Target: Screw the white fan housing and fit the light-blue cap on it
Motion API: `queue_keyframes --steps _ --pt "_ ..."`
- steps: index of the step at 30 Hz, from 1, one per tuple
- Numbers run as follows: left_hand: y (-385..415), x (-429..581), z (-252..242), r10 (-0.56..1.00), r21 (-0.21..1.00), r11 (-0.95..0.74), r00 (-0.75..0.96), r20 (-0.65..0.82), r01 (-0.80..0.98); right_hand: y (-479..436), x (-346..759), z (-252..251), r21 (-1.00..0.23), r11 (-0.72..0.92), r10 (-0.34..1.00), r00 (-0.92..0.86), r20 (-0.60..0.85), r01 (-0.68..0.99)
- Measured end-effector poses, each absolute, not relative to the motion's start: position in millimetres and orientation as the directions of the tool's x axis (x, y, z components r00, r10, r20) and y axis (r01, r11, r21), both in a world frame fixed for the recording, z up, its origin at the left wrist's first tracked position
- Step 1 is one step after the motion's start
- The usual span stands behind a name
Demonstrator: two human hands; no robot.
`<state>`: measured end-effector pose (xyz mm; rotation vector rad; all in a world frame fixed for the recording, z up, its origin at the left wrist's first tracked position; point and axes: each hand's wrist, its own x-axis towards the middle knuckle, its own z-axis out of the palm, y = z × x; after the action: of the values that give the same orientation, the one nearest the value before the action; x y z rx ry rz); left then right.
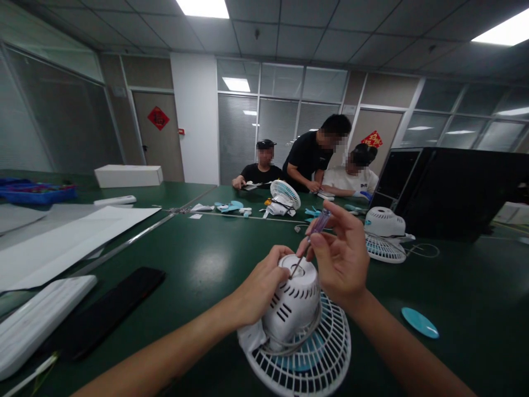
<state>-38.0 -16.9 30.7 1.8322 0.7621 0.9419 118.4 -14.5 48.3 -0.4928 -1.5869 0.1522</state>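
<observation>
A white fan [285, 325] lies face down on the green worktop [194, 298], its round guard [330, 358] below and its motor housing [300, 300] turned upward. A pale cable [311, 331] loops about the base of the housing, and light-blue blades show through the bars.

The left hand [262, 289] closes its grip on the left side and upper rim of the housing, fingers bent over the edge; some fingertips are hidden. The right hand [343, 259] pinches a screwdriver [319, 223] by its clear purple handle and upper shaft, between thumb and fingers. The screwdriver slants down and to the left from that grip, its tip at the top of the housing, just beside the left hand's fingertips. Whether the tip sits in a screw is too small to tell. The fan is thus directly under the left grip, and below and to the left of the right one.

A blue disc [419, 322] rests on the worktop to the right, apart from both hands. Beyond the right hand another fan [384, 223] lies guard down near a large black case [446, 190]. Across the worktop, three people are gathered near a third fan [285, 196], which is tilted.
</observation>
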Motion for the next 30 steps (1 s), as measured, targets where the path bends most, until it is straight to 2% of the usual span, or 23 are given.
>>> queue_keyframes --steps 7,16,20,30 --pt "-16.3 -40.7 29.2 0.76 0.877 -0.473 0.545 0.355 0.087 -24.8 118.4 50.5 -0.073 0.965 0.132 -0.224 0.966 0.252" --pt "-19.9 -41.8 32.4 0.775 0.875 -0.468 0.533 0.34 0.124 -34.5 119.8 58.7 0.087 0.941 0.026 -0.326 0.945 0.327" --pt "-19.9 -40.8 33.5 0.781 0.88 -0.455 0.534 0.323 0.134 -31.8 121.4 55.1 0.022 0.945 0.081 -0.298 0.951 0.327" --pt "-16.1 -40.8 37.6 0.815 0.918 -0.36 0.534 0.222 0.167 -17.7 119.5 45.9 -0.259 0.923 0.272 -0.008 0.962 0.285"
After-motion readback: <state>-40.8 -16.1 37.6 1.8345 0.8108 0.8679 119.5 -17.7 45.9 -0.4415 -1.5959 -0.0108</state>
